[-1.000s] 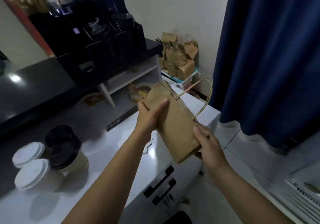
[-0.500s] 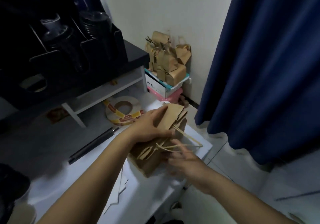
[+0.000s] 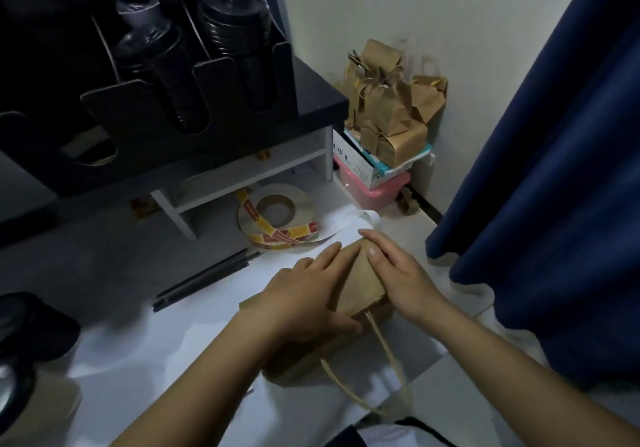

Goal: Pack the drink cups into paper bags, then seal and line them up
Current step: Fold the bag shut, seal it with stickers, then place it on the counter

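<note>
Brown paper bag (image 3: pixel 360 285) lies flat on the white counter (image 3: pixel 156 360), just in front of the sticker roll (image 3: pixel 277 216), twine handles (image 3: pixel 382 360) trailing toward the person. Left hand (image 3: pixel 304 294) and right hand (image 3: pixel 398 273) press it with straight fingers, grasping nothing. Step in hand: probably bag preparation, no cup loaded. The next move likely requires opening the mouth and standing the bag upright.
</note>
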